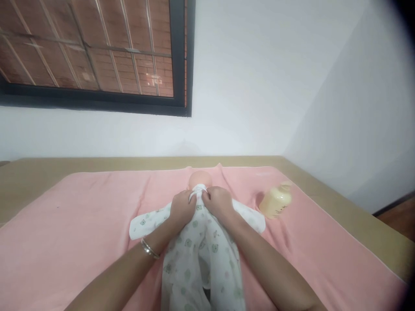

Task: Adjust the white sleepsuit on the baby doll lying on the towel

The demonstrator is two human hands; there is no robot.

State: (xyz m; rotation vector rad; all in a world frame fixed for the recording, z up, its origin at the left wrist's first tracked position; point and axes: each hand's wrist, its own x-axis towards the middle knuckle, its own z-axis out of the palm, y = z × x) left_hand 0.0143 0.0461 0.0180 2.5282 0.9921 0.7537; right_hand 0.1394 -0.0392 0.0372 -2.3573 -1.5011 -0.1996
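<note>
Head view looks down at a doll [200, 178] lying face-up on the pink towel [81, 216], where both the left hand [182, 208] and the right hand [219, 202] pinch the white printed garment [194, 246] at its collar, right under the chin. It looks like the neckline is being fastened, which likely needs a small, steady finger pull. A yellowish bottle [276, 202] lies apart to the right.

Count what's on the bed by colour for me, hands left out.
Pink: 1, the towel
White printed: 1, the baby suit on the doll, collar held by left hand and right hand
Peach: 1, the doll
Pale yellow: 1, the bottle
Total: 4
</note>
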